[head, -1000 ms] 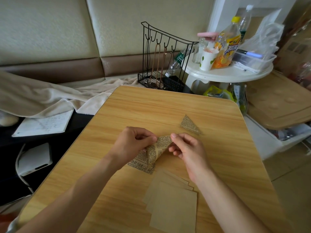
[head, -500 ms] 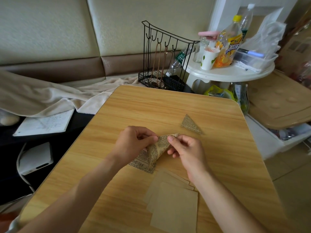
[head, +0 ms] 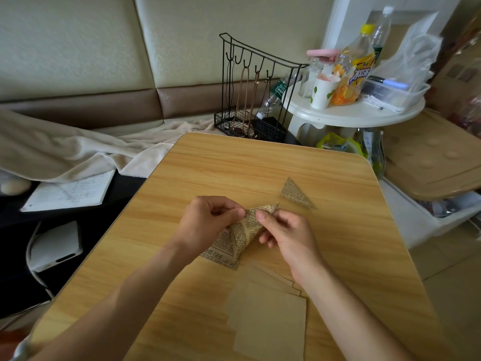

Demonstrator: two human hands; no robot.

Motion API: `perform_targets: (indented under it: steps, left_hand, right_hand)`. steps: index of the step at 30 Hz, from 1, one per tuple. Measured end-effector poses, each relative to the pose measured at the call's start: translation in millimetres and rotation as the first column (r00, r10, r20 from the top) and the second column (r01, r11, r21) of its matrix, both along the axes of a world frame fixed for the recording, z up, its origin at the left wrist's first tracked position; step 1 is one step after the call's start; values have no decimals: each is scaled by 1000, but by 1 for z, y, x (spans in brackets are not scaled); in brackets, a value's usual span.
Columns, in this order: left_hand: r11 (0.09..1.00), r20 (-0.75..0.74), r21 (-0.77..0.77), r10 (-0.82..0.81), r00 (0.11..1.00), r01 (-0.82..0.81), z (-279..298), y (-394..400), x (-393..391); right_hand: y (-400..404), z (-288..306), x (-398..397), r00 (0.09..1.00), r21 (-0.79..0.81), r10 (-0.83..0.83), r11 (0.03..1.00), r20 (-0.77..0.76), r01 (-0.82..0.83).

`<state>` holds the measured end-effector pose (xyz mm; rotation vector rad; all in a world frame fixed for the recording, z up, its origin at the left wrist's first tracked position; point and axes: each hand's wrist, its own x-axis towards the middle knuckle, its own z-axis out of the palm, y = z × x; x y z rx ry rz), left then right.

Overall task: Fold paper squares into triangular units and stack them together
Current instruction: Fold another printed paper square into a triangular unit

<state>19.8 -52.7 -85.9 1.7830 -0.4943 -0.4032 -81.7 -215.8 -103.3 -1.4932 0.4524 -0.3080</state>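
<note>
A newsprint paper square (head: 243, 234) lies partly folded at the middle of the wooden table (head: 338, 256), one flap raised over the rest. My left hand (head: 205, 222) pinches the flap's upper left edge between thumb and forefinger. My right hand (head: 283, 234) pinches the same flap from the right, thumb on its printed face. A finished newsprint triangle (head: 295, 194) lies flat beyond my right hand. A fanned stack of plain brown paper squares (head: 268, 316) sits near the front edge, partly under my right forearm.
A black wire rack (head: 255, 92) stands behind the table. To the back right, a round white side table (head: 351, 113) carries bottles, a paper cup and a plastic tray. On the left lie a beige blanket (head: 78, 149), a notebook (head: 70, 191) and a white box (head: 56, 246).
My right hand has slid left along the raised flap, toward my left hand, and the flap is folded further over. The left hand stays in place.
</note>
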Motion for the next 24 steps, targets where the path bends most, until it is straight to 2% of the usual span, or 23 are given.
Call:
perform_targets:
  steps: [8,14,17,20,24]
  left_hand:
    - [1000,-29,8,-2,1000,2,1,2,3]
    - [1000,-41,20,-23,999,23,1,3,1]
    - [1000,-51,3,-9,999,9,0,2,0]
    - [999,-63,-35,15,998,-17,1,1,-1]
    - [999,-85,-49,-3,996,-1,2,-1,-3]
  right_hand:
    - [-6,0,0,995,128,-84,989,45,78]
    - [-5,-5,1,991,81,-109,991,78,102]
    - [-6,-5,0,997,68,-38,997,74,33]
    - [-3,-6,0,998,-28,51,998,25,-50]
    - [2,-6,2,999,-62,-33,997,36,35]
